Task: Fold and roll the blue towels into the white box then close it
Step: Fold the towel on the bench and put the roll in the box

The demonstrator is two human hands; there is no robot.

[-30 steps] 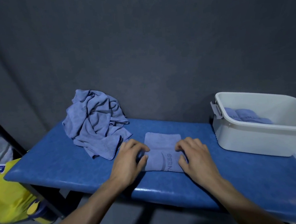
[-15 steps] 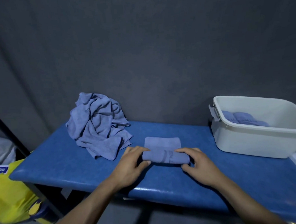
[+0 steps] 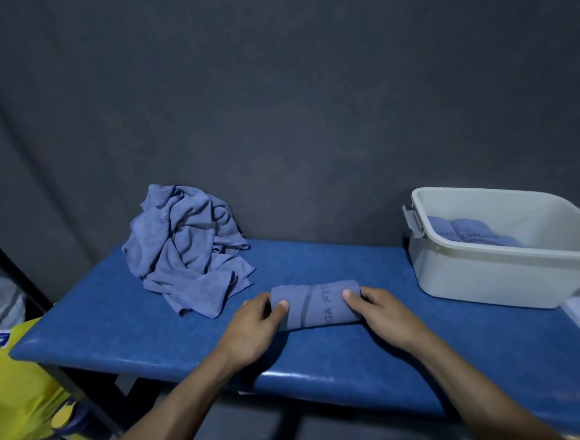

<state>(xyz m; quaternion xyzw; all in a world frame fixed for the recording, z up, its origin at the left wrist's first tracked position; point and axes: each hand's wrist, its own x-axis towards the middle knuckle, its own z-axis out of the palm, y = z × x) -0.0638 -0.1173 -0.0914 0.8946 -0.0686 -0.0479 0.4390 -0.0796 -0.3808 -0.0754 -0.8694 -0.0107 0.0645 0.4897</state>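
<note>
A plain, dim room, kind unclear: a blue padded bench [image 3: 325, 354] stands against a dark grey cloth backdrop [image 3: 273, 100], yellow bag [image 3: 16, 393] near left.

One rolled towel [image 3: 317, 305], one towel heap [image 3: 186, 247], one box [image 3: 504, 266], two hands.

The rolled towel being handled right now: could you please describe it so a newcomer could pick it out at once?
Start at the blue bench before the dark wall. Near its front edge, midway between the crumpled towel pile and the white box, lies the rolled towel, gripped at its ends by the left hand and right hand. Unlike the loose pile, it is a tight cylinder showing printed lettering.
</note>
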